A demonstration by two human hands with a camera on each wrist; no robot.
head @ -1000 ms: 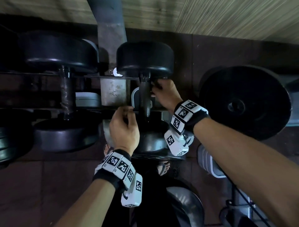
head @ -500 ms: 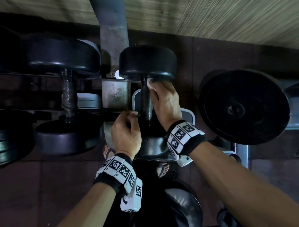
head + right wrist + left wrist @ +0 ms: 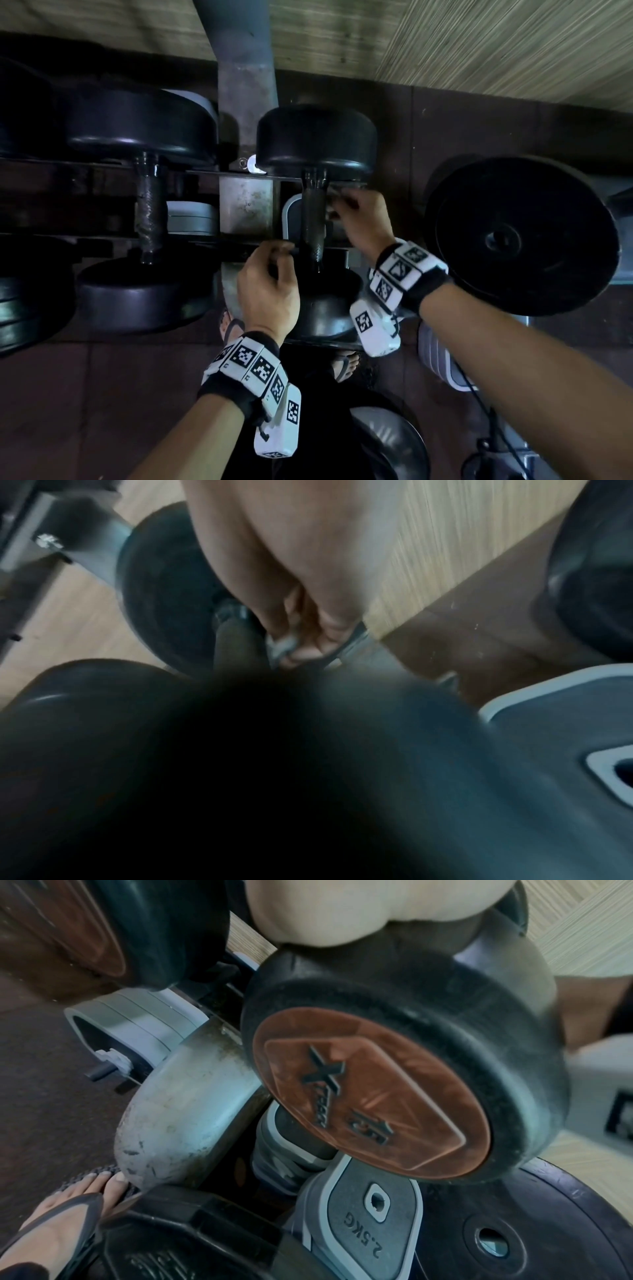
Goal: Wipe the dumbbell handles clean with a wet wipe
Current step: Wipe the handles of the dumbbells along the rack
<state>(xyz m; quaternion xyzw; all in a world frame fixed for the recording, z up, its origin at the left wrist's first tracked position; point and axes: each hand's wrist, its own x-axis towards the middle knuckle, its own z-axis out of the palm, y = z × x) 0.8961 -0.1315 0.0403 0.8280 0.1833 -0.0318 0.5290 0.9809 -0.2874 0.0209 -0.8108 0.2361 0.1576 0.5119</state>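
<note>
A: Black rubber dumbbell (image 3: 317, 192) lies across the rack rails (image 3: 239, 176), its dark knurled handle (image 3: 313, 222) running between the two heads. Near head shows a copper cap stamped 15 in the left wrist view.

B: Wipe?

A: Wet wipe (image 3: 282, 645), small greyish wad, pinched in the right hand (image 3: 364, 222) just beside the upper part of the handle. Whether it actually touches the bar, probably yes, but the right wrist view is too blurred to say.

B: Left hand?

A: Left hand (image 3: 269, 291) sits at the lower end of the handle, fingers curled at the front rail beside the near head (fingertips hidden, so I cannot tell what they close on).

B: Surroundings?

A: Second dumbbell (image 3: 144, 212) on the same rails to the left. Big black weight plate (image 3: 520, 236) to the right. Grey 2.5KG plate (image 3: 363, 1229) under the rack. Feet in sandals (image 3: 51, 1223) on the dark floor below.
</note>
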